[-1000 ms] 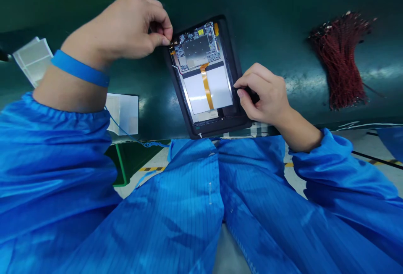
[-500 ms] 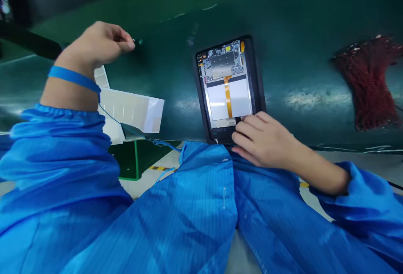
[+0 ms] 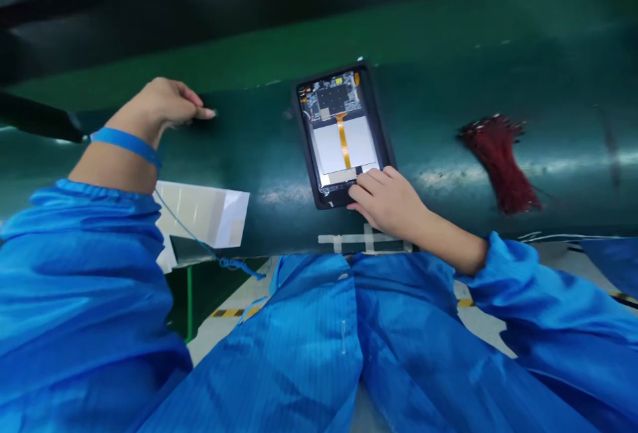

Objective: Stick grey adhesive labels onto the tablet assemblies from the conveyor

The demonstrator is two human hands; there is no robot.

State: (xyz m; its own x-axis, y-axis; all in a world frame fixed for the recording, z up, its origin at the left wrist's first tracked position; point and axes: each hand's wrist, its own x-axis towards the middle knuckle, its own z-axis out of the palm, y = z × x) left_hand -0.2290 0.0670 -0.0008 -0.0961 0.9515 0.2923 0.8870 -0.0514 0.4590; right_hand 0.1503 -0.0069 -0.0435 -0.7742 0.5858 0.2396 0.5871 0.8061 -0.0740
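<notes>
Dark green desk mat point(image 3: 438, 121) carries everything; it looks anti-static, which would suit the open electronics on it. Black-framed tablet point(image 3: 343, 134) sits near the desk's near edge, about mid-width, slightly skewed, back open, board end pointing away from the person. Exposed: circuit board point(image 3: 331, 97) at the far end, pale battery pack point(image 3: 329, 147) below it, orange flex cable point(image 3: 343, 144) running down across the pack.

Right hand point(image 3: 386, 202) holds the tablet lightly at its near right corner, fingers over the frame, thumb along the bottom edge. Not clenched. Reads as steadying, so the unit won't slide on the mat. Left hand point(image 3: 164, 106) hovers over bare mat well left of the tablet, fingertips loosely together, not touching it; can't tell if something tiny is pinched there.

Blue wrist strap point(image 3: 127, 141) on the left wrist, thin blue cord point(image 3: 184, 224) trailing past the white film sheets point(image 3: 199, 214) at the near edge. Probably ESD grounding, same reason for the striped blue smock point(image 3: 299, 353). Red wire bundle point(image 3: 496, 164) lies well right, likely parked within reach but off the open board. White tape cross point(image 3: 359, 239) sits by the near edge.
</notes>
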